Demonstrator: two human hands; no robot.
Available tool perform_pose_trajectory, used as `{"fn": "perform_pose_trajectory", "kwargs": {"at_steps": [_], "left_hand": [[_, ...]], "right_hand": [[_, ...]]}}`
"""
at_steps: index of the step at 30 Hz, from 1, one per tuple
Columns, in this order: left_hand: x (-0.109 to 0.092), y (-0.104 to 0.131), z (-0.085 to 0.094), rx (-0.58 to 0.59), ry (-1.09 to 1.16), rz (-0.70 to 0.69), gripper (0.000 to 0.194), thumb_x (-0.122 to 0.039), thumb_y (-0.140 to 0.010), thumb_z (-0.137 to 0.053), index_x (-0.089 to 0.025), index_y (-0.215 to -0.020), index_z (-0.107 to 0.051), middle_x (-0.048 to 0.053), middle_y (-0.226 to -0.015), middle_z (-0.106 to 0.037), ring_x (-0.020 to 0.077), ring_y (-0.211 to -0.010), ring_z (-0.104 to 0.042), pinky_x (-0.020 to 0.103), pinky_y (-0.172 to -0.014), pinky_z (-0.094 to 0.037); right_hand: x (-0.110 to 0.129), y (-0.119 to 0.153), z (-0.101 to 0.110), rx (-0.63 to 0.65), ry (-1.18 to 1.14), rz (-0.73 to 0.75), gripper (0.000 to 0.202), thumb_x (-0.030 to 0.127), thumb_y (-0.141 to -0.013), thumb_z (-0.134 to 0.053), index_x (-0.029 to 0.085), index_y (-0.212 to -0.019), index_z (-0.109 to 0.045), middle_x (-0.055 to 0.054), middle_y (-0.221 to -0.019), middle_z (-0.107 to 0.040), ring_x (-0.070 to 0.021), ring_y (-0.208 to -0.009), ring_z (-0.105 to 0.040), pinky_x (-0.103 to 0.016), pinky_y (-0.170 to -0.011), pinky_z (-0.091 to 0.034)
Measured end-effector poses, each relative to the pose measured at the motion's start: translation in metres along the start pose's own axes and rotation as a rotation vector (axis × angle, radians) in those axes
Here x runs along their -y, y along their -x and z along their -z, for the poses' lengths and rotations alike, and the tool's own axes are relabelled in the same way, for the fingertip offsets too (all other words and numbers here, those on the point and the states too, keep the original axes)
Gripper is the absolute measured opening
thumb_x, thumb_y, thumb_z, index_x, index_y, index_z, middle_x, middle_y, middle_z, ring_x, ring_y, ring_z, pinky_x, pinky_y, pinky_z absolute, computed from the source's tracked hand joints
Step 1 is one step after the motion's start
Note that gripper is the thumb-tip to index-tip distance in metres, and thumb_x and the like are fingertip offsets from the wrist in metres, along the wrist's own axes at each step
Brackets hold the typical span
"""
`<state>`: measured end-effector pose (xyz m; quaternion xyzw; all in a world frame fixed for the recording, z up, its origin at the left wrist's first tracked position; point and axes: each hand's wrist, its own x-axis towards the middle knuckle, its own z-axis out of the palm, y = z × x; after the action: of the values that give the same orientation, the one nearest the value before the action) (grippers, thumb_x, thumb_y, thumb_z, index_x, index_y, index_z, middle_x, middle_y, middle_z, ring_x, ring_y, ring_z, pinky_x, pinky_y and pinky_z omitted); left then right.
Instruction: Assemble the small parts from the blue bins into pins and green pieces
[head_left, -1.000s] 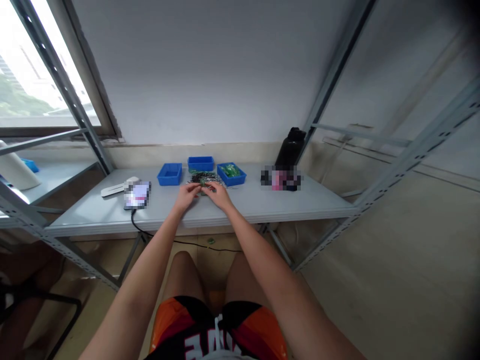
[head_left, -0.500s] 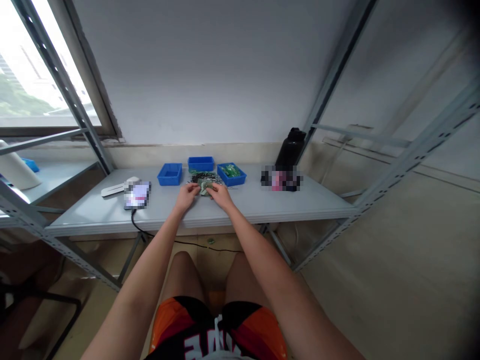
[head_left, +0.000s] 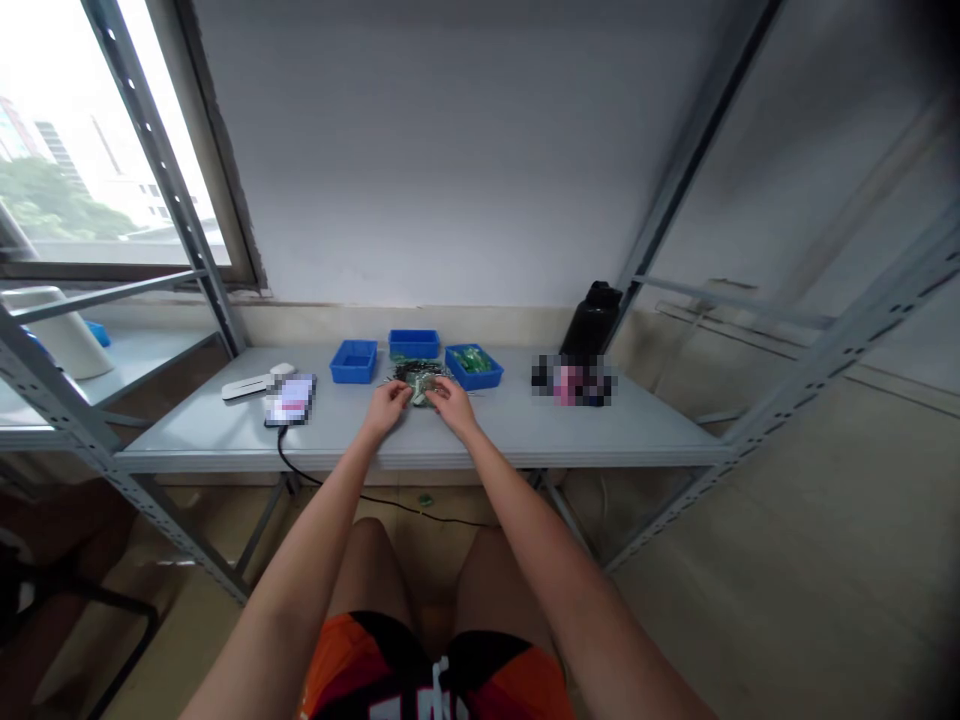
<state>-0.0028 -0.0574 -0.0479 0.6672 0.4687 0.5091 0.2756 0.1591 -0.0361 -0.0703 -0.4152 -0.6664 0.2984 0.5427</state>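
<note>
Between my two hands is a small, pale green, crinkled piece that looks like a packet (head_left: 421,392); its exact kind is too small to make out. My left hand (head_left: 385,408) pinches its left side with closed fingers. On the right side, the fingers of my right hand (head_left: 453,404) are closed on it too. Just behind lies a heap of thin dark and silvery pieces (head_left: 414,369), partly hidden by the packet and my fingers. A blue bin (head_left: 491,380) holding green packets stands behind and right of my right hand.
Two more blue bins stand at the back, one on the left (head_left: 354,375) and one in the middle (head_left: 414,350). A phone (head_left: 292,400) with a black cable lies left. On the right is a black bottle (head_left: 591,325). Metal uprights flank the grey table (head_left: 525,435).
The whole view has shifted, so the table sits slightly lower and further right. Both hands stay at the packet, with only small finger movement.
</note>
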Motion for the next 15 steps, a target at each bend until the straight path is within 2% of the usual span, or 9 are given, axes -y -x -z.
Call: {"fn": "perform_pose_trajectory", "kwargs": {"at_steps": [2, 4, 7, 11, 13, 15], "left_hand": [[0.0003, -0.0003, 0.0, -0.001, -0.001, 0.0, 0.016, -0.03, -0.079, -0.056, -0.017, -0.069, -0.059, -0.001, -0.055, -0.055, 0.015, -0.056, -0.051, 0.028, -0.063, -0.04], [0.0014, -0.0007, -0.0001, -0.002, -0.001, 0.001, 0.015, -0.029, -0.079, -0.055, -0.017, -0.071, -0.059, -0.001, -0.056, -0.055, 0.015, -0.057, -0.051, 0.028, -0.063, -0.041], [0.003, -0.001, -0.0002, -0.002, -0.001, 0.001, 0.015, -0.03, -0.079, -0.056, -0.017, -0.072, -0.059, -0.001, -0.058, -0.055, 0.015, -0.058, -0.052, 0.028, -0.063, -0.041], [0.0031, -0.001, -0.0002, -0.011, -0.004, 0.01, 0.015, -0.031, -0.079, -0.057, -0.017, -0.072, -0.06, 0.0, -0.06, -0.057, 0.0147, -0.057, -0.052, 0.028, -0.064, -0.042], [0.0027, -0.0012, -0.0003, -0.015, -0.006, 0.02, 0.016, -0.031, -0.079, -0.057, -0.017, -0.074, -0.061, 0.001, -0.062, -0.059, 0.0146, -0.056, -0.053, 0.028, -0.064, -0.043], [0.0026, -0.0014, -0.0006, -0.016, -0.011, 0.023, 0.017, -0.031, -0.079, -0.056, -0.016, -0.076, -0.063, 0.002, -0.066, -0.063, 0.0149, -0.057, -0.054, 0.029, -0.063, -0.044]], "right_hand": [[0.0024, -0.0005, 0.0008, -0.025, 0.001, -0.017, 0.026, 0.036, -0.071, -0.063, 0.02, -0.092, -0.064, 0.0, -0.081, -0.067, -0.0147, -0.07, -0.058, -0.029, -0.068, -0.049], [0.0047, -0.0003, 0.0025, -0.001, 0.025, -0.032, 0.022, 0.035, -0.071, -0.064, 0.02, -0.087, -0.064, 0.0, -0.075, -0.065, -0.0154, -0.069, -0.057, -0.029, -0.069, -0.048], [0.0069, 0.0014, 0.0046, 0.054, 0.062, -0.038, 0.016, 0.035, -0.074, -0.061, 0.02, -0.075, -0.062, 0.001, -0.065, -0.061, -0.0165, -0.065, -0.055, -0.03, -0.068, -0.046], [0.0077, 0.0052, 0.0019, 0.067, 0.104, -0.026, 0.021, 0.038, -0.079, -0.055, 0.021, -0.067, -0.057, 0.0, -0.06, -0.057, -0.0173, -0.061, -0.053, -0.03, -0.064, -0.044], [0.0078, 0.0058, 0.0008, 0.041, 0.142, 0.013, 0.022, 0.039, -0.081, -0.053, 0.022, -0.068, -0.058, -0.001, -0.064, -0.06, -0.0179, -0.063, -0.054, -0.03, -0.065, -0.044], [0.008, 0.0029, 0.0052, -0.044, 0.202, 0.058, 0.023, 0.039, -0.082, -0.052, 0.021, -0.07, -0.06, -0.003, -0.07, -0.063, -0.0186, -0.067, -0.055, -0.03, -0.068, -0.044]]}}
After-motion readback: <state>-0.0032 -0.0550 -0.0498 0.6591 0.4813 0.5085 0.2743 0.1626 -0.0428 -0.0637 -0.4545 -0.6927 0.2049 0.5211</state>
